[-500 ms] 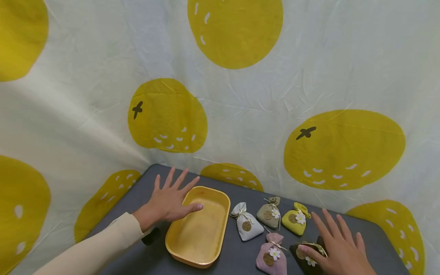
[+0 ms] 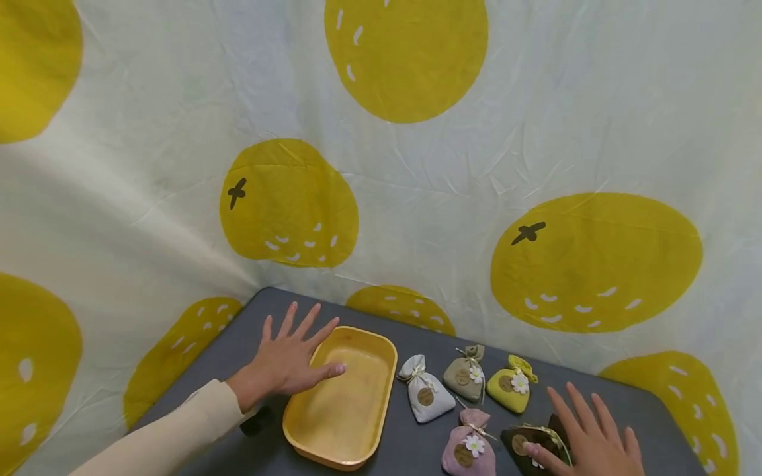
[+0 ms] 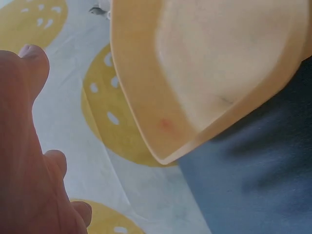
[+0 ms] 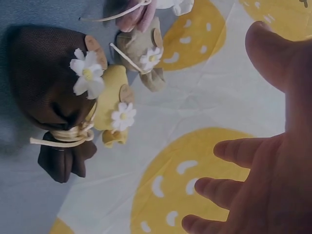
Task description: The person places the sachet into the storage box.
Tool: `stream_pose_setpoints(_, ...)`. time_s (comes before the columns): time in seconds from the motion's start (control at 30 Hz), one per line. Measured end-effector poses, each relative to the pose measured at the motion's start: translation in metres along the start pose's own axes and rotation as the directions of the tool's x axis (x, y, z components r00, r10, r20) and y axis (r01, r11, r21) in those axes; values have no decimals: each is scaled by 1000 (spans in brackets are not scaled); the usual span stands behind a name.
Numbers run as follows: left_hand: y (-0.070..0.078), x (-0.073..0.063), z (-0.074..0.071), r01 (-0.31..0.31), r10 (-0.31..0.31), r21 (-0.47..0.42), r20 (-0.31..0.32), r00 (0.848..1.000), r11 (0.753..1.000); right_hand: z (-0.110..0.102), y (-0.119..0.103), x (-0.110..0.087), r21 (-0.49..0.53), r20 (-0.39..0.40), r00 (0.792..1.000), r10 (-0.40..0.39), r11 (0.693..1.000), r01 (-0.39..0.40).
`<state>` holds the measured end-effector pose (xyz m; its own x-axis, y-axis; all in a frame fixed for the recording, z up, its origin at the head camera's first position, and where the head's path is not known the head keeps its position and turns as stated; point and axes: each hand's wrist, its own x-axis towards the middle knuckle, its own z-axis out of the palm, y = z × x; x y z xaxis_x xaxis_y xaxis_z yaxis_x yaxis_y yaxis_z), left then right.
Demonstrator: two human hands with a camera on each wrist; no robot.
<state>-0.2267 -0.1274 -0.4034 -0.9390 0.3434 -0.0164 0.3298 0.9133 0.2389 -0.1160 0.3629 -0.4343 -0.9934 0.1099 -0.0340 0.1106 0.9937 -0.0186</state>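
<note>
Fingers spread wide near a smooth, round-cornered basin and plump cloth pouches

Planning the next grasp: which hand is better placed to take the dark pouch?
Probably the right hand: it is nearer the dark pouch; the left hand is by the yellow tray.

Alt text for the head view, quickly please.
A person's left grip, fingers spread, overlaps a yellow tray; the right grip, also spread, partly hides a brown pouch. A white pouch, khaki pouch, yellow pouch and pink pouch lie nearby on the grey table.
</note>
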Motion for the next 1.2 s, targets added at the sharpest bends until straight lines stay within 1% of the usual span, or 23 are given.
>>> stream_pose_setpoints(0.13,-3,-2,3,14,-13,-11,19,1000,1000,7,4,0,17,24,1000,21,1000,-21)
stream_pose_setpoints(0.27,-6,-2,6,26,-26,-17,31,999,1000,11,7,-1,36,71,996,47,998,-50)
stream_pose_setpoints(0.5,-14,-2,14,46,-45,-22,40,998,999,18,11,-1,48,148,983,106,992,-114)
stream_pose_setpoints(0.57,-16,-2,16,53,-52,-24,41,998,998,21,12,-1,48,153,981,117,991,-125)
stream_pose_setpoints(0.7,-21,-3,21,75,-73,-26,56,996,997,29,14,-2,24,134,983,125,991,-129)
stream_pose_setpoints(0.9,-27,-3,28,91,-86,-57,83,993,994,37,17,-3,17,111,985,131,991,-134)
stream_pose_setpoints(1.1,-33,-2,35,121,-110,-81,134,985,989,45,22,0,63,173,971,162,982,-176)
stream_pose_setpoints(1.2,-35,-1,37,134,-118,-99,153,981,986,50,25,1,70,188,969,163,981,-179)
